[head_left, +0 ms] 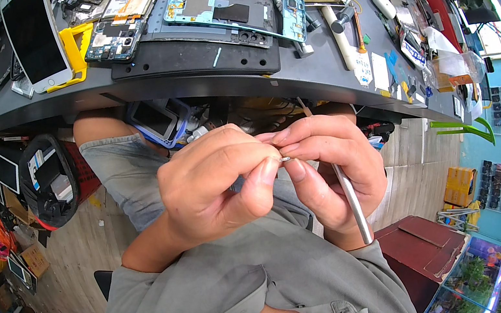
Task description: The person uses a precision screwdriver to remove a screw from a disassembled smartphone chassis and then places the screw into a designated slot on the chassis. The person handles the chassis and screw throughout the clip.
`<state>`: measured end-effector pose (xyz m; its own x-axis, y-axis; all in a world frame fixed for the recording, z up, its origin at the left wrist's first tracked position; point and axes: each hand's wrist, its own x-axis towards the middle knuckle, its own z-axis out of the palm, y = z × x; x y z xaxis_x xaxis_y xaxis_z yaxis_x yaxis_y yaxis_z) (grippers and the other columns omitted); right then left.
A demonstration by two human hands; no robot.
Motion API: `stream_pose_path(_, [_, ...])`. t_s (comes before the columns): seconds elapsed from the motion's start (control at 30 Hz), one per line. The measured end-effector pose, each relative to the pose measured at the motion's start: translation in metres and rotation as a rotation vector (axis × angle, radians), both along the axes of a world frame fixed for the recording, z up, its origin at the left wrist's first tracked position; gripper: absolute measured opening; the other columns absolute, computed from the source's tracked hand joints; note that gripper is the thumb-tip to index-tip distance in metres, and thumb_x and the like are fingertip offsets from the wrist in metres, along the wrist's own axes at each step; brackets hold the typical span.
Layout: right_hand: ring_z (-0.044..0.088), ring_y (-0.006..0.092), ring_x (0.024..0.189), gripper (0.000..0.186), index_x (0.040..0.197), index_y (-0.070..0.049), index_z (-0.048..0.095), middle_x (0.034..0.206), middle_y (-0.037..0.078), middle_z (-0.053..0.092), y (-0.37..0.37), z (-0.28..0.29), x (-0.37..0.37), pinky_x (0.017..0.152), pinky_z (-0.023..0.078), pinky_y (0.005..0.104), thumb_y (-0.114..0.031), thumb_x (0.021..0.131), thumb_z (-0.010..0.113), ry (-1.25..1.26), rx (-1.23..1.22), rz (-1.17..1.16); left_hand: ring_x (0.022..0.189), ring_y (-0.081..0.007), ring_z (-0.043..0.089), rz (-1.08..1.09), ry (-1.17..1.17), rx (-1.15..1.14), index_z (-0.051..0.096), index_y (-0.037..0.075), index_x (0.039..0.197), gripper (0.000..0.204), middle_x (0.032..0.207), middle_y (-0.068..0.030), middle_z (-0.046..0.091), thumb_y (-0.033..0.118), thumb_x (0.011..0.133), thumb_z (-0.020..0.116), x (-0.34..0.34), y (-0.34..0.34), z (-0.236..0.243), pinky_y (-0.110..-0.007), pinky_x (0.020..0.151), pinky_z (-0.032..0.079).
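Observation:
My left hand (218, 178) and my right hand (336, 156) meet in front of my chest, fingertips touching. Between thumbs and forefingers they pinch a tiny silvery piece (285, 159), too small to name. A slim silver metal rod-like tool (354, 205) also lies in my right hand, its shaft slanting down past the palm. Its thin tip sticks out above the fingers. On the desk beyond lies a light-blue phone frame (194, 9) with its inside facing up, resting over a black pad (183, 62).
An opened phone with a bare circuit board (109, 42) lies on the desk (58, 102), beside a white-edged tablet (36, 43) on a yellow holder (79, 52). Hand tools crowd the right, including a white-handled one (338, 38). A black bin (48, 182) stands at left, a dark red case (418, 244) at right.

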<state>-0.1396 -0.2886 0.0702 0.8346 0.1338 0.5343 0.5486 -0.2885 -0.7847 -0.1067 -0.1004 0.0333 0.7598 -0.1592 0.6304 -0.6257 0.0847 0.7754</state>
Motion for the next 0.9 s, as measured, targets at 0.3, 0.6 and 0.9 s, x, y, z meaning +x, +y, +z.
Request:
stream_pose_path(0.3, [0.082, 0.0297, 0.098, 0.029, 0.109, 0.005, 0.077, 0.111, 0.020, 0.079, -0.001, 0.000, -0.002, 0.086, 0.068, 0.0376, 0.012, 0.081, 0.081, -0.080, -0.127, -0.061, 0.065, -0.0165, 0.065, -0.112, 0.139, -0.061, 0.077, -0.003, 0.096, 0.005, 0.077, -0.0094, 0.071, -0.003, 0.092, 0.079, 0.002, -0.001, -0.005, -0.030, 0.064, 0.057])
stream_pose_path(0.6, [0.082, 0.0287, 0.095, 0.027, 0.106, 0.005, 0.078, 0.111, 0.018, 0.080, -0.006, -0.010, -0.001, 0.079, 0.068, 0.0359, 0.010, 0.080, 0.082, -0.145, -0.133, -0.099, 0.067, -0.0148, 0.063, -0.134, 0.209, -0.004, 0.077, -0.002, 0.098, 0.004, 0.082, -0.0089, 0.072, -0.002, 0.095, 0.077, -0.003, -0.003, -0.010, -0.028, 0.060, 0.049])
stream_pose_path(0.9, [0.081, 0.0287, 0.087, 0.027, 0.106, 0.005, 0.076, 0.111, 0.017, 0.079, -0.022, -0.027, 0.001, 0.071, 0.067, 0.0349, 0.009, 0.080, 0.083, -0.238, -0.092, -0.111, 0.085, -0.0188, 0.069, -0.210, 0.334, -0.015, 0.076, -0.006, 0.106, 0.009, 0.097, -0.0126, 0.075, -0.007, 0.097, 0.075, -0.005, -0.011, -0.013, -0.030, 0.074, 0.053])
